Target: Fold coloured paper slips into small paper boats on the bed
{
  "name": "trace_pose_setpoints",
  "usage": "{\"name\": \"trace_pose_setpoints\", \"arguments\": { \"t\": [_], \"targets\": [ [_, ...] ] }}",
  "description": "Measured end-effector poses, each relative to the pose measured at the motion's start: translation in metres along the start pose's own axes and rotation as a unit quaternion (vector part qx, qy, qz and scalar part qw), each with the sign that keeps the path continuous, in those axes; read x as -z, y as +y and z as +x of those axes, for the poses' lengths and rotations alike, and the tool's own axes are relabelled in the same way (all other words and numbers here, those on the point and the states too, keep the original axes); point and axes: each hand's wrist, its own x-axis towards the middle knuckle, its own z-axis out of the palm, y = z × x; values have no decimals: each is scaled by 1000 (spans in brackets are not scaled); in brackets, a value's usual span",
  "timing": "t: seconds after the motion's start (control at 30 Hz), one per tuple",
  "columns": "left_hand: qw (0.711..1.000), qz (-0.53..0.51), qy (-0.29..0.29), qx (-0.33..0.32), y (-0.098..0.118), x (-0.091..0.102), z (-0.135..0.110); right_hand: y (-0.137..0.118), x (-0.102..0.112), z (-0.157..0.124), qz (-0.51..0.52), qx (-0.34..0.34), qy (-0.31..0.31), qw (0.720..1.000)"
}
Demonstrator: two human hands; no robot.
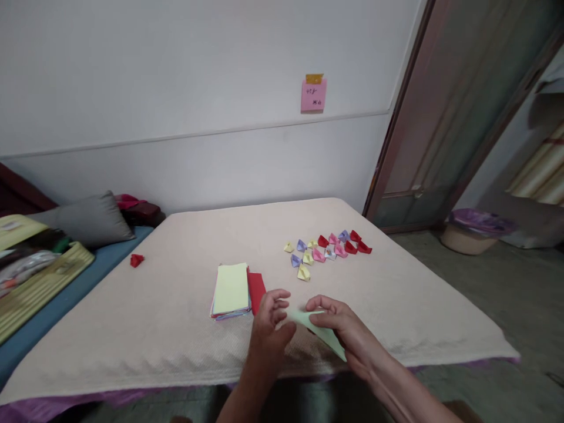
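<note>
My right hand pinches a pale green sheet of paper between thumb and fingers, above the near edge of the cloth. The paper looks folded into a pointed, triangular shape. Just beside its left tip is my left hand, with fingers curled loosely and the thumb apart from them. To the left lies a stack of coloured paper with a pale yellow sheet on top. A red sheet sticks out at the stack's right side, partly behind my left hand.
Several small folded paper pieces in red, pink, purple, yellow and white stand in rows on the cream cloth. A lone red folded piece sits far left. A pink note is taped to the wall; a lined bin stands right.
</note>
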Motion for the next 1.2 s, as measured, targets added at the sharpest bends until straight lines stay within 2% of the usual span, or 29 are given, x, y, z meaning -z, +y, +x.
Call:
{"name": "trace_pose_setpoints", "arguments": {
  "t": [0.07, 0.13, 0.3, 0.4, 0.5, 0.6, 0.67, 0.8, 0.87, 1.0, 1.2],
  "targets": [
    [994, 78, -35, -67, 7, 3, -1, -1, 1, 0, 25, -24, -21, 999],
    [986, 127, -64, -92, 11, 5, -2, -1, 2, 0, 48, -43, -41, 997],
    [986, 118, -98, -72, 10, 10, 2, 3, 1, 0, 69, -78, -75, 992],
    [988, 96, -102, -67, 8, 13, 6, 2, 0, -1, 35, -85, -92, 992],
    [992, 85, -83, -36, 9, 16, 9, -3, 1, 2, -74, -10, -66, 995],
    [991, 98, -76, 44, 8, 17, 11, -8, 4, 3, -210, 106, -40, 971],
    [988, 102, -85, 77, 7, 16, 10, -9, 4, 2, -276, 130, -50, 951],
    [987, 96, -98, 80, 6, 13, 8, 0, -1, -1, -340, 152, -27, 928],
    [990, 92, -84, 70, 6, 10, 6, 6, -3, 0, -335, 146, -16, 931],
    [997, 48, -32, 51, 1, 5, 6, 15, -3, 7, -277, 94, -17, 956],
    [996, -48, 34, 64, -6, 6, 10, 18, -1, 9, -163, 43, -27, 985]
  ]
}}
